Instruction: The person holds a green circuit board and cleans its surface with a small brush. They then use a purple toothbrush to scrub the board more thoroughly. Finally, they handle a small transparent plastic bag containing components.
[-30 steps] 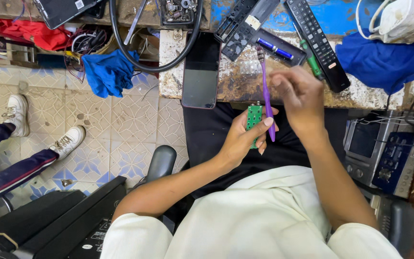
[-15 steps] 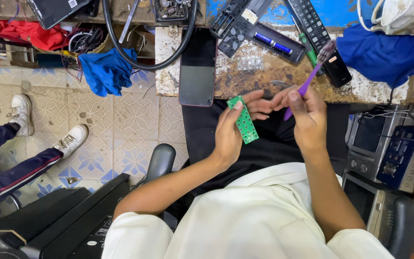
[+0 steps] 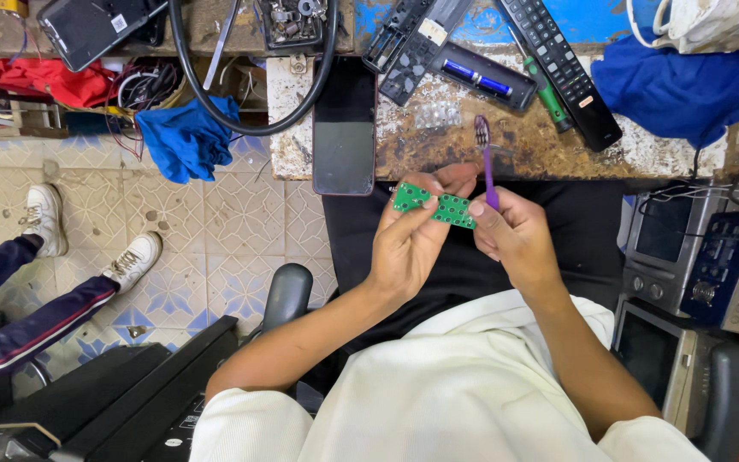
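Note:
My left hand (image 3: 410, 244) holds a small green circuit board (image 3: 434, 205) by its edges, in front of my lap just below the workbench edge. My right hand (image 3: 513, 235) grips a purple toothbrush (image 3: 486, 162) upright, bristles at the top, and its thumb rests on the right end of the board. Both hands meet over my dark trousers.
The worn workbench (image 3: 558, 150) carries a black phone (image 3: 345, 124), an opened remote shell with blue batteries (image 3: 472, 77), a black remote (image 3: 562, 64), a green screwdriver (image 3: 549, 98) and a blue cloth (image 3: 677, 85). Electronic boxes (image 3: 686, 257) stand at right. Another person's legs (image 3: 36, 282) are at left.
Both hands have shifted together. The toothbrush has swung from slanting right to upright, and the board has turned flatter with my right thumb now on it.

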